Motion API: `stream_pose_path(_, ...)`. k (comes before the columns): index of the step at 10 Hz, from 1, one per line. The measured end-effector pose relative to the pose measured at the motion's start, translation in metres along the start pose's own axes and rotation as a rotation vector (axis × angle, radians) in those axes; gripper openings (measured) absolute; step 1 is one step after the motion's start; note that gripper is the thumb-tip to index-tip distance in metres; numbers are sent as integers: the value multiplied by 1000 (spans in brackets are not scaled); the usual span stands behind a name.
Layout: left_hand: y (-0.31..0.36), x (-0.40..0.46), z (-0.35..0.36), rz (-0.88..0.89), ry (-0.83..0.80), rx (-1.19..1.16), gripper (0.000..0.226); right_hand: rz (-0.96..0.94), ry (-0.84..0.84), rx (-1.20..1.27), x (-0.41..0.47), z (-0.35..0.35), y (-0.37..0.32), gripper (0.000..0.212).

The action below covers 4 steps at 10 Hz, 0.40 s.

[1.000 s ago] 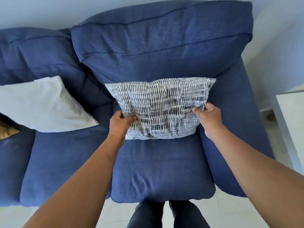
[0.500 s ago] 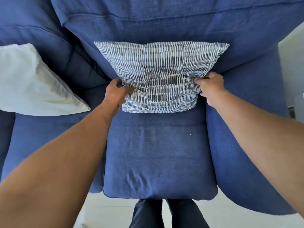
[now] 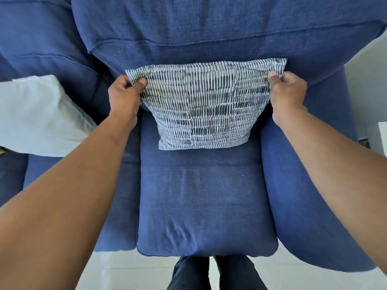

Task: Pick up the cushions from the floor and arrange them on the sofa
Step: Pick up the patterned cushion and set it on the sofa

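Note:
A grey-and-white striped cushion (image 3: 204,105) stands upright on the right-hand seat of the blue sofa (image 3: 205,197), leaning against the back cushion. My left hand (image 3: 125,95) pinches its upper left corner. My right hand (image 3: 287,93) pinches its upper right corner. The cushion's lower edge rests on the seat. A white cushion (image 3: 41,118) lies on the sofa seat to the left, partly cut off by the frame edge.
The sofa's padded right arm (image 3: 310,195) runs beside the seat. Pale tiled floor (image 3: 129,271) shows below the sofa front, with my dark-trousered legs (image 3: 211,273) against it. A white wall and a white furniture edge (image 3: 381,139) are at the right.
Both hands slid from the cushion's lower sides up to its top corners. The view moved closer to the sofa, and the cushion now stands taller against the backrest.

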<state>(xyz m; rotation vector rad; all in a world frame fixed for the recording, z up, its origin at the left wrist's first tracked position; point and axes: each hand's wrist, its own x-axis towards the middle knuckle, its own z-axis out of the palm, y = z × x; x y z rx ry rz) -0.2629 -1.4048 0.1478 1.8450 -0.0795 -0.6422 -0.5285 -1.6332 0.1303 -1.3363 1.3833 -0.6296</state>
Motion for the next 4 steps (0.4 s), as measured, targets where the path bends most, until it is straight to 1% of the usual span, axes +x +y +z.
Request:
stream_pose_path(1, -5, -4, -6, 14, 27, 36, 12, 17, 16, 18, -2, -3, -2, 53)
stream_pose_path(2, -5, -6, -8, 14, 35, 65, 9, 53, 9, 17, -4, -4, -4, 49)
stream_pose_path(3, 1, -17, -15, -10, 17, 57, 24, 86, -5, -27, -19, -11, -12, 19)
stream_pose_path(4, -4, -28, -20, -34, 20, 65, 48, 92, -29, -58, -26, -18, -8, 25)
